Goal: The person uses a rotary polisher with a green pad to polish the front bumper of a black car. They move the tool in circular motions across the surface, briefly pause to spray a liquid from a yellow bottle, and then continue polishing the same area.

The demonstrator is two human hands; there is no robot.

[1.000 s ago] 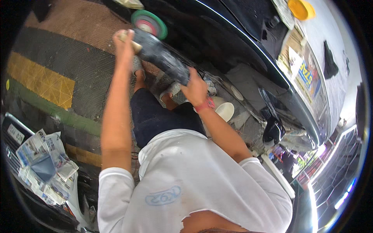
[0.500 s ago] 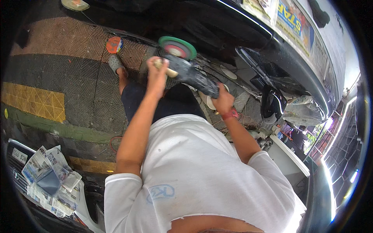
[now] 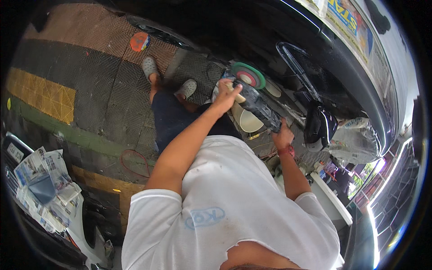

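A black angle polisher (image 3: 261, 107) slants across in front of my waist, held in both hands. My left hand (image 3: 223, 97) wraps round its pale side handle, close to the pad end. My right hand (image 3: 283, 136), below a red wristband, grips the rear end of the body. The round polishing pad (image 3: 258, 73), with a green rim and a pink ring, faces the glossy black car panel (image 3: 198, 24). Whether pad and panel touch, I cannot tell.
A black side mirror (image 3: 320, 126) juts from the car at right. Newspaper (image 3: 346, 22) covers its glass. Several sheets of newspaper (image 3: 51, 180) lie on another vehicle at lower left. A white bucket-like container (image 3: 249, 121) stands below the polisher. An orange disc (image 3: 139, 41) lies on the floor tiles.
Both hands and the polisher have moved right and slightly down along the car's side. My second shoe has come into view.
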